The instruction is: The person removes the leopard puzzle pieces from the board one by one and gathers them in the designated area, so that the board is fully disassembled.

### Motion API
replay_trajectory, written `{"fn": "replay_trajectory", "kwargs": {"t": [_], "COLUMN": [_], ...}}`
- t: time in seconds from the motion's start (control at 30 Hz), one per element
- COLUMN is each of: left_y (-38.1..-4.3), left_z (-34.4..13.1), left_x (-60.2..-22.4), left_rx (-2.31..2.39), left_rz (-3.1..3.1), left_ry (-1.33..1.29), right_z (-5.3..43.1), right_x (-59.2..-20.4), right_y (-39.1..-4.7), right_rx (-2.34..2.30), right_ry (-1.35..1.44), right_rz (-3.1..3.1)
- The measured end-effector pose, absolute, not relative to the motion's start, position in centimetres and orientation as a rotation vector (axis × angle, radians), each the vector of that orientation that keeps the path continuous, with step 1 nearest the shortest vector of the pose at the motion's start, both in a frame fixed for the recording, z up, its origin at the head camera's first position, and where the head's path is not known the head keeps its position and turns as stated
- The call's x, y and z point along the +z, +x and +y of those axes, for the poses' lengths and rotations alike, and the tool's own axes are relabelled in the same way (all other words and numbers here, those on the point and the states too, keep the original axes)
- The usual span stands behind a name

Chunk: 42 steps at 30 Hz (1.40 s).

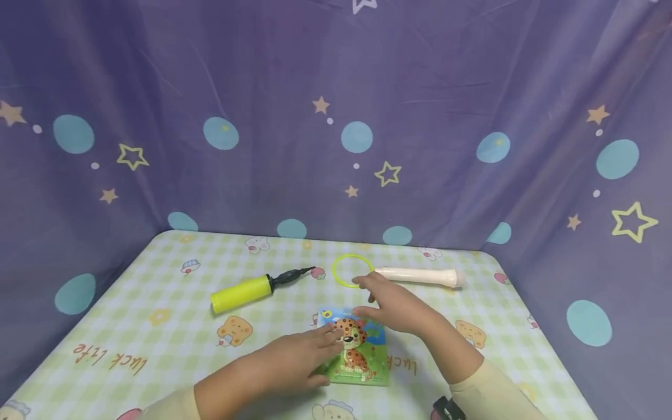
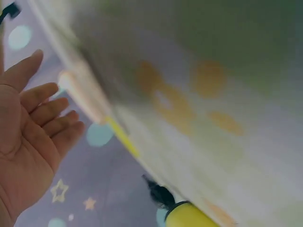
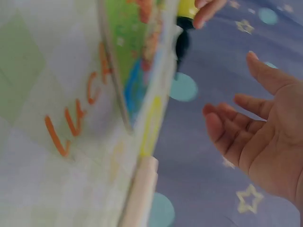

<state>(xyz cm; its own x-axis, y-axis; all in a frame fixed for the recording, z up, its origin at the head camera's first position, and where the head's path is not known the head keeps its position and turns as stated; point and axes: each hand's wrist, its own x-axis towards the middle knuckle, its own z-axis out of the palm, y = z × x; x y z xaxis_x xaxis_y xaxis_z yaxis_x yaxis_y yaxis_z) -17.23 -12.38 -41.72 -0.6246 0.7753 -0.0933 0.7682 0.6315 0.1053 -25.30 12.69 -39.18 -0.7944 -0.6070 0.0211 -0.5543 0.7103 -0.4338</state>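
Observation:
On the table lies a flat square picture board (image 1: 354, 359) with a spotted leopard cub on green and blue. My left hand (image 1: 296, 359) is at its left side, fingers straight and overlapping the cub's edge in the head view. Over the board's upper right corner is my right hand (image 1: 396, 306), fingers extended toward a thin yellow ring (image 1: 333, 271). The left wrist view shows the left palm (image 2: 23, 142) with spread fingers and nothing in them. Likewise, the right palm (image 3: 270, 142) holds nothing in the right wrist view, its fingers loosely bent.
A yellow hand pump (image 1: 240, 294) with a black nozzle lies at the left. Behind the right hand is a pale cylindrical stick (image 1: 420, 276), its left end near the ring. The checked tablecloth (image 1: 178, 332) meets a purple curtain (image 1: 273, 175) along its back and sides.

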Motion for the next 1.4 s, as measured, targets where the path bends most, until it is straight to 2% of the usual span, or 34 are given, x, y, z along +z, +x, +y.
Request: {"fn": "replay_trajectory", "kwargs": {"t": [0.23,0.5,1.07,1.4], "left_y": [-18.1,-18.2,-17.8,-18.0], "left_z": [-12.4,-12.2,-11.7,-11.5], "left_x": [-43.2,-44.1,-43.9,-43.7], "left_rx": [-0.035,-0.088,-0.129,-0.130], "left_rz": [2.591,2.606,2.637,2.614], "left_ry": [1.389,1.427,1.434,1.383], "right_z": [9.5,7.4,6.3,6.4], "right_x": [-42.0,-44.5,-44.4,-44.6], "right_y": [-27.3,-27.6,-27.9,-27.9], "right_rx": [-0.613,-0.501,-0.479,-0.566], "right_ry": [-0.921,-0.882,-0.730,-0.740], "right_rz": [2.639,2.663,2.618,2.592]}}
